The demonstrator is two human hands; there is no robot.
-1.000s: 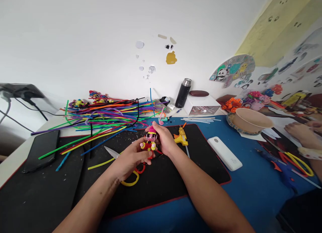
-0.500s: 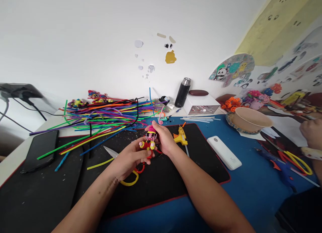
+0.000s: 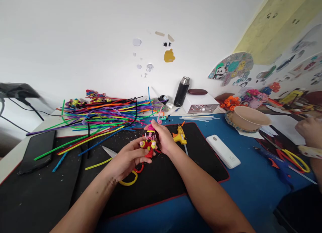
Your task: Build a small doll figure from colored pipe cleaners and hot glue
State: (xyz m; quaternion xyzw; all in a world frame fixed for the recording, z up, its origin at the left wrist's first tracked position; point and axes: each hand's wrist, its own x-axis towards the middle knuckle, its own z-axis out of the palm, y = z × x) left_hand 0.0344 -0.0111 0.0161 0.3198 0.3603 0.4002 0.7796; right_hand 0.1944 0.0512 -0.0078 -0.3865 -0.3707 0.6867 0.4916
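Both hands close around a small fuzzy figure (image 3: 150,143), held upright above the desk (image 3: 241,196).

The left hand (image 3: 130,157) pinches its lower body, thumb across the front, while the curled right hand (image 3: 163,136) cups the pink-capped head from the side, fingertips at the cap; how firmly either presses cannot be told. The figure, red-bodied with yellow cuffs, faces the wearer, over the middle of a black mat (image 3: 161,184). Under the left hand lie scissors (image 3: 136,176), blades pointing toward the desk's far left corner. A yellow glue gun (image 3: 179,137) rests near the mat's far right corner; a white power bank (image 3: 223,151) lies just beside its right edge. Colored fuzzy stems (image 3: 105,112) heap along the desk's far edge, left of centre.
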